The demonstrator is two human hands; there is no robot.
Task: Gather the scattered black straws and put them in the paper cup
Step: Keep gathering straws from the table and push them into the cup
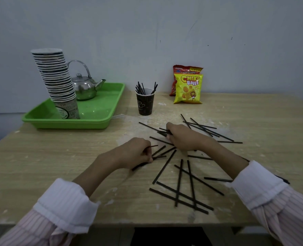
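Hands at table centre: left hand (pixel 136 152) closed around a few black straws (pixel 158 153), right hand (pixel 181 137) pinching several more at its fingertips. Scattered straws (pixel 182 183) lie crossed on the wooden table (pixel 58 166), from 2 o'clock to 5 o'clock of the hands. Paper cup (pixel 145 103), at 12 o'clock, stands upright, already holding straws. Green tray (pixel 101 110) with kettle (pixel 84 87) sits at 10 o'clock.
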